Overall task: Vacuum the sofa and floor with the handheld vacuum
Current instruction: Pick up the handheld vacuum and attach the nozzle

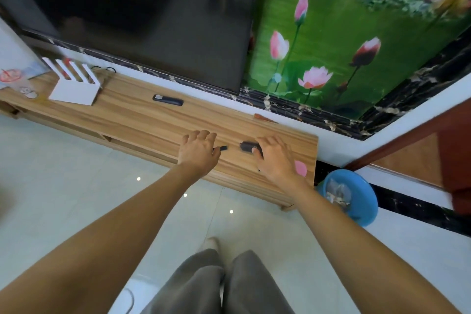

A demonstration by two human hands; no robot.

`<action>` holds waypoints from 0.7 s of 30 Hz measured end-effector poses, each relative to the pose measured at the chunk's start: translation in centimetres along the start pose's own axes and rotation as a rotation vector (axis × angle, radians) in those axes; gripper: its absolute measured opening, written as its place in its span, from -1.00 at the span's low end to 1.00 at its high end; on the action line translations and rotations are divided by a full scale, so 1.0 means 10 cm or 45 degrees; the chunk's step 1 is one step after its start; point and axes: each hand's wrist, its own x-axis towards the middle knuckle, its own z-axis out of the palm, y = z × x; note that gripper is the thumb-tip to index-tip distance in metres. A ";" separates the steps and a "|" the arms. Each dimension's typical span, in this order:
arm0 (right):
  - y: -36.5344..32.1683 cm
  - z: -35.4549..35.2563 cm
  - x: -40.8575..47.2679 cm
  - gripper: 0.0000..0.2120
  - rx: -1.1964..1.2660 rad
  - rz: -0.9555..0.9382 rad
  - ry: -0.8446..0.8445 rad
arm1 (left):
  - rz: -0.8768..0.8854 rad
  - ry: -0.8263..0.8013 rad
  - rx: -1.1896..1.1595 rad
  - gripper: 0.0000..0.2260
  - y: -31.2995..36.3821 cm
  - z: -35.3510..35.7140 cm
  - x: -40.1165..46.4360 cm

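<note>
Both my hands rest on the right part of a low wooden TV stand (142, 120). My left hand (197, 151) is closed around a thin black piece, a nozzle attachment (222, 148), whose tip pokes out to the right. My right hand (274, 158) grips a dark handheld vacuum body (248, 146), whose open end points left toward the nozzle. A small gap separates the two parts. Most of the vacuum is hidden under my right hand. No sofa is in view.
A big black TV (142, 15) hangs above the stand. On the stand lie a black remote (168, 100) and a white router (74, 84). A blue bin (349, 196) stands on the pale tiled floor (63, 181) at the stand's right end, by a brown door (433, 150).
</note>
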 end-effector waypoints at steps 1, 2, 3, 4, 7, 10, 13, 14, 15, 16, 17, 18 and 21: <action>0.03 0.03 0.05 -0.62 0.001 0.004 -0.015 | 0.003 -0.007 0.001 -0.58 0.01 0.03 0.07; 0.07 0.05 0.11 -0.63 -0.002 0.004 -0.022 | 0.004 -0.012 0.001 -0.58 0.02 0.06 0.14; 0.11 0.08 0.17 -0.63 -0.008 0.000 -0.028 | 0.001 -0.020 -0.004 -0.58 0.04 0.10 0.21; 0.16 0.09 0.23 -0.63 -0.017 -0.005 -0.035 | -0.006 -0.029 -0.013 -0.59 0.05 0.13 0.28; 0.29 0.16 0.48 -0.64 -0.040 -0.044 -0.050 | -0.030 -0.037 -0.024 -0.59 0.09 0.24 0.49; 0.43 0.26 0.77 -0.64 -0.051 -0.088 -0.089 | -0.070 -0.037 -0.041 -0.59 0.11 0.36 0.73; 0.61 0.42 1.06 -0.64 -0.087 -0.145 -0.112 | -0.093 -0.036 -0.058 -0.58 0.11 0.52 0.98; 0.67 0.48 1.16 -0.64 -0.099 -0.163 -0.123 | -0.103 -0.038 -0.065 -0.58 0.10 0.58 1.07; 0.73 0.56 1.26 -0.64 -0.110 -0.181 -0.126 | -0.113 -0.040 -0.071 -0.57 0.09 0.66 1.16; 0.78 0.65 1.35 -0.64 -0.119 -0.197 -0.127 | -0.124 -0.038 -0.076 -0.57 0.08 0.75 1.25; 0.84 0.75 1.44 -0.64 -0.125 -0.210 -0.126 | -0.133 -0.032 -0.080 -0.57 0.06 0.86 1.33; 0.89 0.86 1.53 -0.63 -0.127 -0.218 -0.126 | -0.139 -0.029 -0.082 -0.57 0.04 0.98 1.41; 1.05 1.26 1.77 -0.63 -0.123 -0.251 -0.121 | -0.149 -0.033 -0.086 -0.58 -0.03 1.44 1.63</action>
